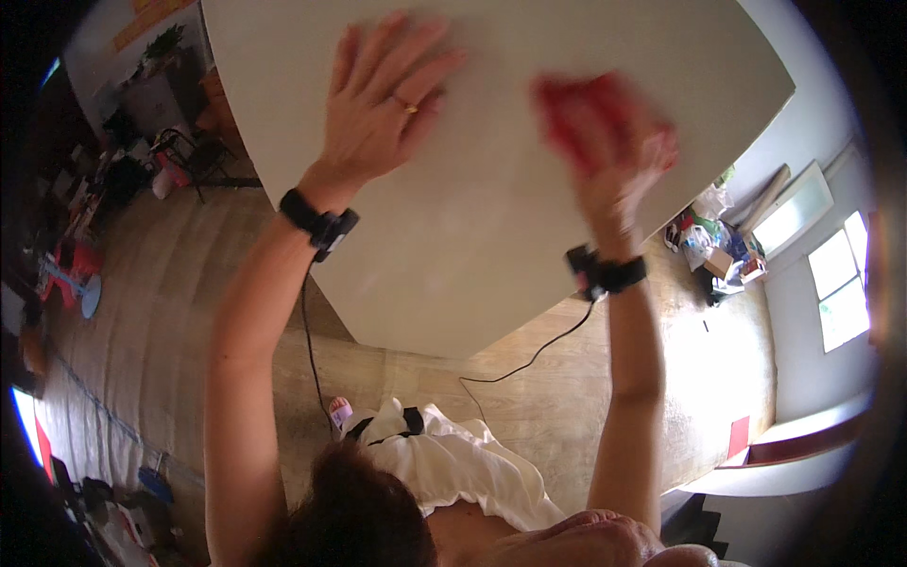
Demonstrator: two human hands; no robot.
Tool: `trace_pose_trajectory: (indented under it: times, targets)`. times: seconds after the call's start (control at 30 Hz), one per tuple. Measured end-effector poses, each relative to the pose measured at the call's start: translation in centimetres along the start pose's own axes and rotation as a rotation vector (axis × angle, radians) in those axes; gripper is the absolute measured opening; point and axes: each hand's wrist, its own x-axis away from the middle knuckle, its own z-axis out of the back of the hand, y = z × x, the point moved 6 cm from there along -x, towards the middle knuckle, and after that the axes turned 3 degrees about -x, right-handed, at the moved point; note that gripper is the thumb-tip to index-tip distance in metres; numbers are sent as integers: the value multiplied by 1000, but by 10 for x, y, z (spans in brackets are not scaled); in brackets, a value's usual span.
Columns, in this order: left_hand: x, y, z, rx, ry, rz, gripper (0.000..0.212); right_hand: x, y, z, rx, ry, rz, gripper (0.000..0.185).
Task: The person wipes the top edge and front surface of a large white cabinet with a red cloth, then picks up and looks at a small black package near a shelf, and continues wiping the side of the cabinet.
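A large pale flat panel [439,269], perhaps a door or cabinet side, fills the space before me. My left hand [379,99], with a ring on one finger, is raised against or just over its upper left part; whether it touches is unclear. The fingers are spread and hold nothing. To the right, my right hand [627,152] has a red cloth [581,113] bunched in its fingers, at or close to the panel. Motion blur softens the cloth and that hand. Each wrist wears a black strap with a small device, the left strap [319,223] and the right strap [606,273].
Thin black cables, one left [310,347] and one right [538,351], trail from the wrists toward the wood-look floor [425,375]. Bags and boxes [719,248] lie by the right wall near a window [843,283]. A dark chair [202,156] stands at left.
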Motion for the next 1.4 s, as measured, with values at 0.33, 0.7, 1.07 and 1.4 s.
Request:
trace_pose_trajectory:
  times: [0.33, 0.7, 1.07, 1.4]
  targets:
    - [31, 8, 11, 98, -51, 7, 43, 138, -80, -39, -436, -689, 288, 26]
    - [481, 166, 360, 996, -2464, 883, 50, 150, -79, -38, -362, -561, 196, 24]
    - [366, -59, 628, -361, -2129, 1405, 40, 157, -75, -38, -299, -576, 179, 37]
    - [-34, -247, 394, -811, -866, 618, 33, 144, -74, -42, -382, -648, 233, 40]
